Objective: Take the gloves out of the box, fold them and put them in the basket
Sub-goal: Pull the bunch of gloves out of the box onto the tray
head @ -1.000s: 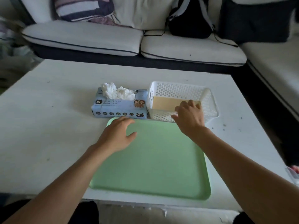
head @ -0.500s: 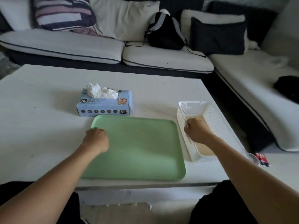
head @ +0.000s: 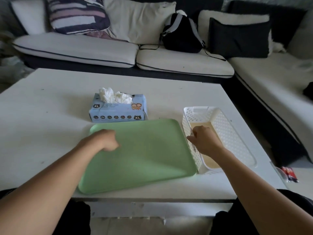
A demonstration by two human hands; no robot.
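Centre frame: pale blue box (head: 118, 108) with white gloves (head: 115, 97) bunched from its top, just behind green tray (head: 144, 155) on white table (head: 42, 124). Left hand (head: 103, 140) curled at tray's upper-left corner. Right hand (head: 205, 140) gripping near wall of white basket (head: 237, 141) (tray edge touching it). Sofa (head: 101, 48) across top.

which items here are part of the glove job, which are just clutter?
Job: glove box, white gloves sticking out of it, white basket, green tray.
Clutter: black backpack, striped cushion, red packet.
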